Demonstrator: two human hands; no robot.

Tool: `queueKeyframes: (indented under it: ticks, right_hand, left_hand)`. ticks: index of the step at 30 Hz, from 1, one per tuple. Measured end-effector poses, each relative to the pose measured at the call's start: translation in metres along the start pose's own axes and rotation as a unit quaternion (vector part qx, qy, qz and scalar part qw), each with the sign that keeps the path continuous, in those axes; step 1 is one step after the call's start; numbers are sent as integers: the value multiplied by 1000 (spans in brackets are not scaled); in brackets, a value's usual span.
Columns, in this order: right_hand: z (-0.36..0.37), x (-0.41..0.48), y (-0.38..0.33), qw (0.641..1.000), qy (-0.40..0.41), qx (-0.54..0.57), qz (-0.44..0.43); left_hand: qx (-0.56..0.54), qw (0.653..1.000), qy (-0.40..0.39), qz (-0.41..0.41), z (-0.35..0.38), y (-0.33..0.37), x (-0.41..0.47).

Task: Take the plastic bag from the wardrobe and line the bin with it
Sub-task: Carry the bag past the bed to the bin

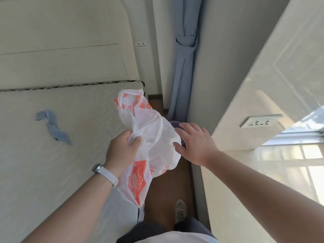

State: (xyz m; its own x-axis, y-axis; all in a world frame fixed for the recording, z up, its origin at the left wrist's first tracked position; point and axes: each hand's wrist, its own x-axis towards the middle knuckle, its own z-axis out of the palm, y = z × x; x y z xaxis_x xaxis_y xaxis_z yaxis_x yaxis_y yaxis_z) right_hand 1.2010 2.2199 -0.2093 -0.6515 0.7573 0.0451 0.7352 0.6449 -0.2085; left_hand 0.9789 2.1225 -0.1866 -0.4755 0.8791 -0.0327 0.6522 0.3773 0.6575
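Note:
A white plastic bag [149, 130] with orange print hangs in the air between the bed and the wall. My left hand [122, 149], with a white watch on its wrist, grips a bunched fold of the bag. My right hand [194, 141] has its fingers spread against the bag's right side, holding nothing that I can see. A purple bin [174, 124] on the floor in the far corner shows only as a sliver of rim behind the bag and my right hand.
A bare mattress [61, 137] with a blue cloth strip [52, 127] lies to the left. A tied blue curtain [184, 67] hangs in the corner. A glossy white wardrobe panel [263, 120] stands to the right. Brown floor [166, 186] runs between them, with my shoe [181, 210] on it.

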Motion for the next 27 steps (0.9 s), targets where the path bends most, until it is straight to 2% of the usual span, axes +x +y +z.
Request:
queueKeyframes:
  ticks: [6, 14, 20, 27]
  right_hand:
    - [5, 59, 15, 1000, -13, 11, -2]
    - [36, 133, 40, 997, 1, 18, 76]
    - [63, 209, 58, 984, -136, -30, 107]
    - [141, 270, 83, 977, -158, -16, 145]
  left_hand:
    - [-12, 1000, 13, -1, 1, -5, 66]
    - [-46, 998, -31, -5, 36, -33, 177]
    - [-46, 995, -84, 20, 67, -49, 263]
    - [-39, 992, -123, 16, 140, -93, 340]
